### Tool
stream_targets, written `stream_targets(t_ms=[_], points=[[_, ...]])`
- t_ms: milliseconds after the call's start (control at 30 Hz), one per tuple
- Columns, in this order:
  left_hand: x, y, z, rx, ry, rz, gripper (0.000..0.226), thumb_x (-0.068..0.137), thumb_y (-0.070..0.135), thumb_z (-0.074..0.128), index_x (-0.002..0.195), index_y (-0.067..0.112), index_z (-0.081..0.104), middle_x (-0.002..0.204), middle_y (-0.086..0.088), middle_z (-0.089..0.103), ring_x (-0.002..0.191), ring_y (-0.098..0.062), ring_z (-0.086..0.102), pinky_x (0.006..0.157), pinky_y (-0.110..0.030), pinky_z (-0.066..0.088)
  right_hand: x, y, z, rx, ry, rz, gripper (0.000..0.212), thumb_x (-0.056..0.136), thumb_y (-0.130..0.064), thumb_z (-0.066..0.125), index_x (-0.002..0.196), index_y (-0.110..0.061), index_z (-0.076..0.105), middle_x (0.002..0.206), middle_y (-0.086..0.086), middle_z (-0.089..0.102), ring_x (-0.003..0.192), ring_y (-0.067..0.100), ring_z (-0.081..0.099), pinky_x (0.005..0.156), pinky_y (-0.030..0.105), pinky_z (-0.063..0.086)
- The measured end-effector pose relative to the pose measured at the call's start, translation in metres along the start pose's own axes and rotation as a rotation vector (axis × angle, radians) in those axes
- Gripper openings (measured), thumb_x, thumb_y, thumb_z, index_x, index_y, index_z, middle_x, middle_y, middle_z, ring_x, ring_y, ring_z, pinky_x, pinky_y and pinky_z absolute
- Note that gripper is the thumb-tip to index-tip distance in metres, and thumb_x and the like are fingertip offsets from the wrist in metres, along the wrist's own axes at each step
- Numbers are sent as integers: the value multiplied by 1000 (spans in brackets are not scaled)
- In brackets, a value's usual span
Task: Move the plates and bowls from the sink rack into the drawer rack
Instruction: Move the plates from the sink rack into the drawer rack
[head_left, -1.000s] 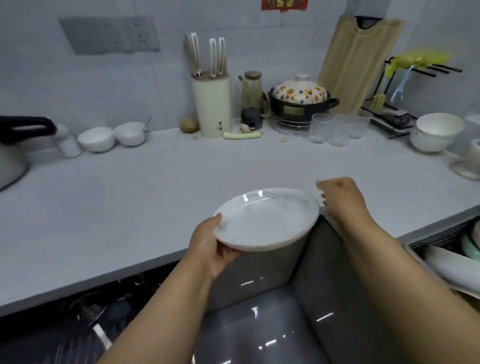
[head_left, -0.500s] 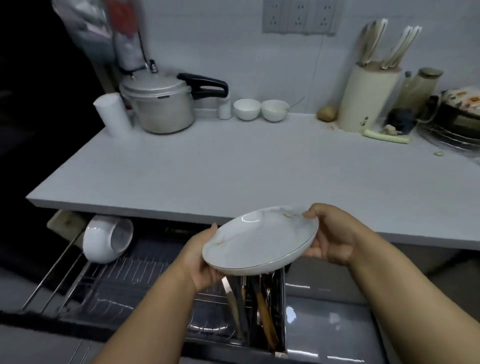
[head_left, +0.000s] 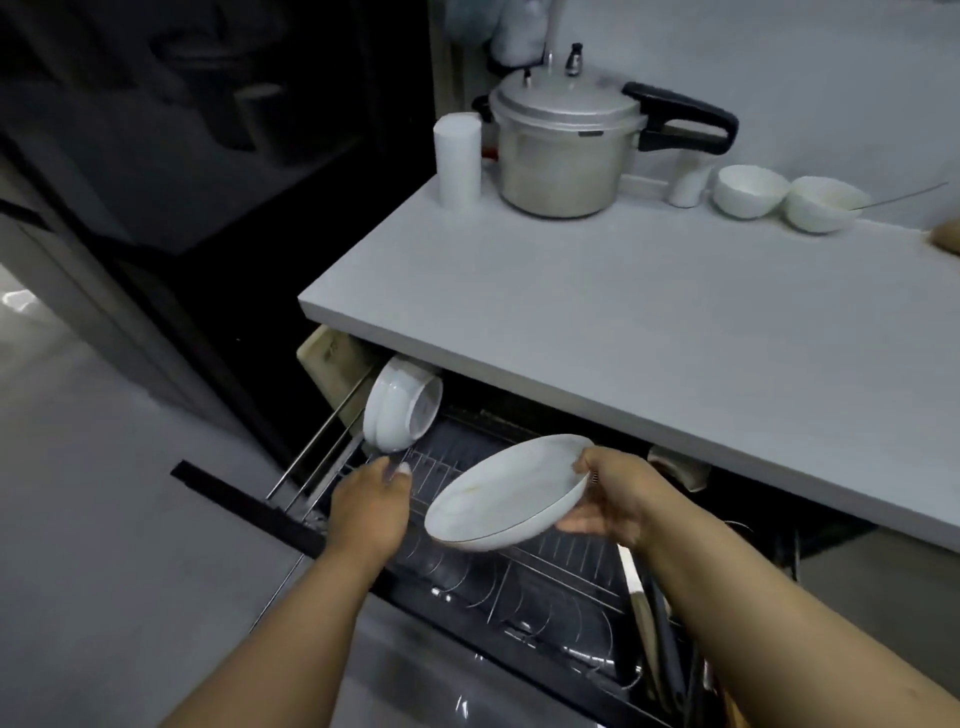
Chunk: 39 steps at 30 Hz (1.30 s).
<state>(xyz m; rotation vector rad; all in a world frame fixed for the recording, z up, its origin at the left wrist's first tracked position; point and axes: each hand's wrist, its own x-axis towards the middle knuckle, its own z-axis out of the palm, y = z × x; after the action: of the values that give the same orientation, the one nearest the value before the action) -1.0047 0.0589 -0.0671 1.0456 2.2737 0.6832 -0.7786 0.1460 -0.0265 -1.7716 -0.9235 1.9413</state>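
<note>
Hands differ from before: right hand (head_left: 610, 496) alone grips the plate (head_left: 506, 493), left hand (head_left: 371, 506) released, fingers relaxed over the drawer rack (head_left: 519, 587).

A home kitchen: a pale grey stone-look countertop (head_left: 649, 322) carries a silver metal pressure cooker with a black handle (head_left: 566, 140) and two small white ceramic bowls (head_left: 750, 189), and beneath it a pull-out black wire dish-rack drawer (head_left: 545, 587) stands open against light wall tiles.

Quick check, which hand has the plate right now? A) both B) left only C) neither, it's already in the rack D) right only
D: the right hand grips the plate by its right rim above the drawer rack, while the left hand is off the plate, reaching toward the rack wires.
</note>
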Motion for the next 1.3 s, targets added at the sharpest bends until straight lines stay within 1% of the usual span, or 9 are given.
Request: stream_targets(t_ms=[33, 100, 167, 333, 433, 533, 700, 1000, 1300], points=[[9, -13, 0, 91, 16, 10, 33, 97, 35, 41, 102, 10, 61, 114, -16, 61, 118, -35, 50, 101, -45, 37, 12, 0, 14, -23, 11, -15, 26, 91, -6, 39, 116, -5, 44, 80, 17, 55, 59, 32, 61, 50, 38, 57], [20, -31, -1, 268, 16, 8, 55, 98, 43, 37, 141, 9, 42, 150, -12, 38, 143, -28, 25, 117, -46, 19, 36, 1, 41, -69, 26, -47, 28, 91, -6, 39, 118, -8, 43, 84, 17, 56, 57, 31, 60, 51, 38, 57], [28, -45, -3, 380, 24, 36, 65, 97, 48, 33, 151, 12, 24, 159, -8, 20, 149, -23, 7, 120, -46, 5, 58, 2, 63, -78, 38, -76, 35, 89, -6, 41, 124, -11, 43, 88, 16, 59, 55, 29, 60, 51, 38, 58], [41, -59, 0, 547, 36, 69, 71, 97, 53, 25, 153, 12, 10, 162, -7, 8, 149, -21, -1, 120, -47, -2, 99, 0, 107, -93, 63, -129, 38, 88, -8, 46, 124, -19, 45, 105, 16, 61, 62, 28, 61, 43, 31, 53], [42, -61, 3, 541, 53, 74, 72, 96, 53, 26, 153, 13, 10, 162, -6, 10, 149, -20, 3, 121, -47, 2, 119, -5, 127, -142, 110, -172, 35, 85, -9, 51, 117, -24, 46, 106, 12, 61, 82, 35, 62, 59, 45, 58], [43, -63, 5, 512, 63, 56, 73, 96, 53, 27, 154, 13, 8, 162, -6, 10, 149, -20, 5, 121, -45, 3, 141, -12, 141, -242, 171, -226, 53, 76, -18, 57, 127, -23, 46, 112, 10, 62, 99, 35, 62, 83, 56, 54], [45, -64, 4, 489, 64, 35, 74, 94, 54, 28, 153, 12, 10, 160, -6, 17, 147, -21, 13, 120, -43, 8, 172, -24, 156, -419, 237, -262, 56, 79, -23, 59, 133, -15, 46, 126, 13, 61, 113, 34, 58, 99, 43, 48], [49, -69, 6, 492, 58, 31, 74, 93, 55, 31, 151, 11, 16, 157, -7, 27, 145, -21, 22, 119, -41, 13, 193, -43, 184, -693, 258, -296, 37, 90, -28, 52, 122, -10, 56, 121, 14, 63, 111, 33, 59, 80, 26, 38], [51, -73, 11, 494, 58, 4, 77, 81, 53, 35, 142, 7, 41, 138, -12, 54, 129, -27, 47, 111, -43, 30, 217, -47, 209, -798, 240, -239, 40, 92, -37, 50, 116, -7, 61, 119, 13, 64, 111, 31, 59, 82, 27, 41]])
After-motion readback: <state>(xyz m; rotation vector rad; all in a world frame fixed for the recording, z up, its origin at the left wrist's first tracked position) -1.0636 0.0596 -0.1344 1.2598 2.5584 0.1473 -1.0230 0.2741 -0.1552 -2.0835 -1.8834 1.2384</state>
